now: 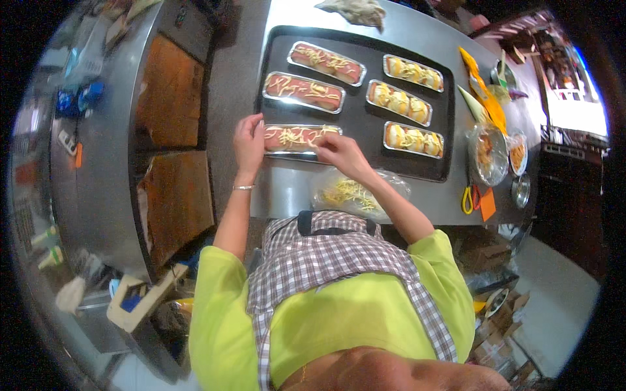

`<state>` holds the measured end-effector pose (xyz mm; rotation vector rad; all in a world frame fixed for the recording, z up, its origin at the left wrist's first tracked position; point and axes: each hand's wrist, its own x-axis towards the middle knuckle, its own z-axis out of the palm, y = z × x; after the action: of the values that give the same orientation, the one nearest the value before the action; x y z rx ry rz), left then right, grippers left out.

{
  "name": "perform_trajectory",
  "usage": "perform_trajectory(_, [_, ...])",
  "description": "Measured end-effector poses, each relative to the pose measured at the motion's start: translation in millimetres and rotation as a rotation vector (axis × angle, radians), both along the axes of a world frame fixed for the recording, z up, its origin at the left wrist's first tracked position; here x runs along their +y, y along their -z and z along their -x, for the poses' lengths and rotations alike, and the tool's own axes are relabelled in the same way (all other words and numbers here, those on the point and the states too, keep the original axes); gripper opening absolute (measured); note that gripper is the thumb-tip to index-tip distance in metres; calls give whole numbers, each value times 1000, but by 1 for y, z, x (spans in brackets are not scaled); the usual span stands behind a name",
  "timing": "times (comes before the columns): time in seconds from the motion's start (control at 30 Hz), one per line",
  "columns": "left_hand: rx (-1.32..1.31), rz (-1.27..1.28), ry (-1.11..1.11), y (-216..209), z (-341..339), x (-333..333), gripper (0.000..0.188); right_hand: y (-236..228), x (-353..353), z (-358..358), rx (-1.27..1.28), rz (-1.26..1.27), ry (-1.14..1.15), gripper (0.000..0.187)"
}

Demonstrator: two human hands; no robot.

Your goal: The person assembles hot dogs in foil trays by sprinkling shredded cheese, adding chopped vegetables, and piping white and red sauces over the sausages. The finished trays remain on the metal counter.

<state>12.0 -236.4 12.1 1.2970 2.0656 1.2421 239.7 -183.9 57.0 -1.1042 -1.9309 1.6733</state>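
Six foil trays of filled loaves lie on a dark baking tray (365,60). At its near left corner is a foil tray with a pink-topped loaf (292,137) under pale yellow shreds. My left hand (250,146) rests by that foil tray's left end, fingers mostly stretched out. Over its right end, my right hand (344,156) has its fingertips pinched together on the shreds; what they hold is hidden. Two more pink-topped loaves (305,91) (326,62) sit behind it. Just in front of the baking tray, a clear plastic bag (355,195) holds loose yellow shreds.
Three loaves with white and yellow topping (413,139) fill the baking tray's right side. Further right on the metal table are a plastic-covered bowl (488,155), yellow-handled scissors (467,200), an orange card (488,204) and a yellow bag (486,94). A cloth (355,10) lies at the back.
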Motion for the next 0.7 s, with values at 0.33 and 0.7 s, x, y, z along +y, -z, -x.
perform_trajectory(0.33, [151, 24, -3, 21, 2, -47, 21, 55, 12, 94, -125, -555, -228, 13])
perform_trajectory(0.7, [506, 22, 210, 18, -18, -18, 24, 40, 50, 41, 129, 192, 288, 19])
